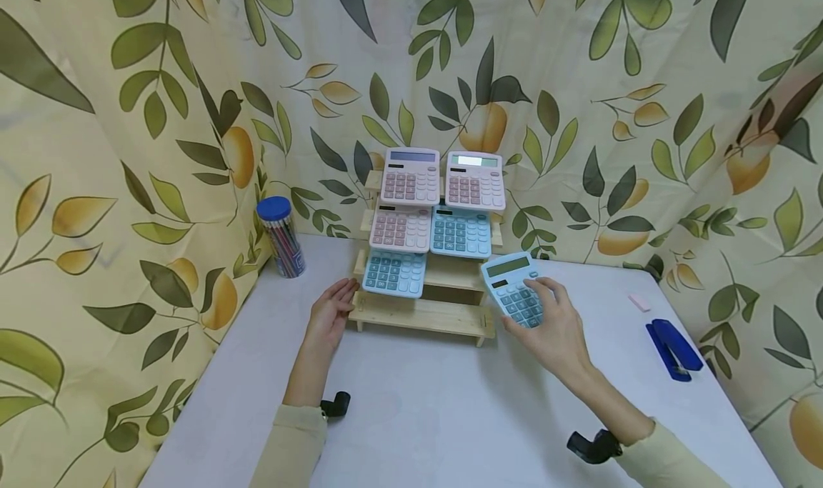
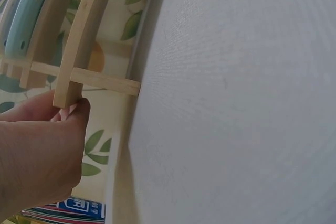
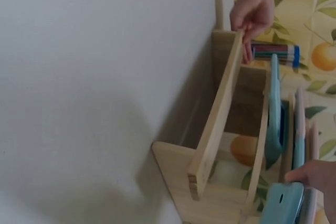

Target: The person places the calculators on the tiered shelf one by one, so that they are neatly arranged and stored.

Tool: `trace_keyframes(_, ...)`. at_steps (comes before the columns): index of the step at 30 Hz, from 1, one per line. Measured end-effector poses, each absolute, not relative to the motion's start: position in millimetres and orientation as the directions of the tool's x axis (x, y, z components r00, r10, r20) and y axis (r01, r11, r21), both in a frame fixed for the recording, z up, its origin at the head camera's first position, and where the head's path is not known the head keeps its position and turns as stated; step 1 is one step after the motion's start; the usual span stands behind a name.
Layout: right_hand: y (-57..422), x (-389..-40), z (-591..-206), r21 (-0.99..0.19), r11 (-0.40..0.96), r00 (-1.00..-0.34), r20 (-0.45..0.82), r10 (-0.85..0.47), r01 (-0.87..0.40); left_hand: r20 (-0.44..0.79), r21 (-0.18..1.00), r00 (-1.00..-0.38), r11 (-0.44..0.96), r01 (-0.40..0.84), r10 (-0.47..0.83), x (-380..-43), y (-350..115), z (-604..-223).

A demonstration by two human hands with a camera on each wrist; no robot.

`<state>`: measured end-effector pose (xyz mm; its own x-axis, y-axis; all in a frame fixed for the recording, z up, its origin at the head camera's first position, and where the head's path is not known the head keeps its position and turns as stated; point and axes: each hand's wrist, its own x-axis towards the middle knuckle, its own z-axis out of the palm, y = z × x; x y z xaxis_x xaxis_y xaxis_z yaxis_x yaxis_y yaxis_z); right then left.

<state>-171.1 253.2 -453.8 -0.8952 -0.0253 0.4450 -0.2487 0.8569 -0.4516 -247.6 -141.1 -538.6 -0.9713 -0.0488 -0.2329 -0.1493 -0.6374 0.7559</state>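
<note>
My right hand (image 1: 556, 327) holds a light blue calculator (image 1: 508, 277) by its edges, thumb at the lower side and fingers along the upper right. It is tilted beside the right end of a tiered wooden rack (image 1: 421, 315). At the rack's left end, my left hand (image 1: 331, 313) grips the end of the lowest board (image 2: 79, 51) with thumb and fingers. Another blue calculator (image 1: 393, 274) stands on the tier above that board, at the left. Higher up are a pink calculator (image 1: 400, 228) beside a blue one (image 1: 461, 231), and two pink calculators on top.
A clear jar of pencils with a blue lid (image 1: 281, 238) stands at the back left of the white table (image 1: 411, 416). On the right lie a blue stapler (image 1: 674, 350) and a small pink eraser-like block (image 1: 639, 302). A leaf-and-fruit patterned curtain (image 1: 579, 116) hangs behind.
</note>
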Motion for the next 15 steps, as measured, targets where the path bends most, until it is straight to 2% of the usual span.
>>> trace_keyframes(15, 233.2, -177.5, -458.3, -0.478, 0.839, -0.912, 0.407, -0.049, -0.258, -0.210, 0.756, -0.977, -0.640, -0.136, -0.040, -246.3, -140.9, -536.4)
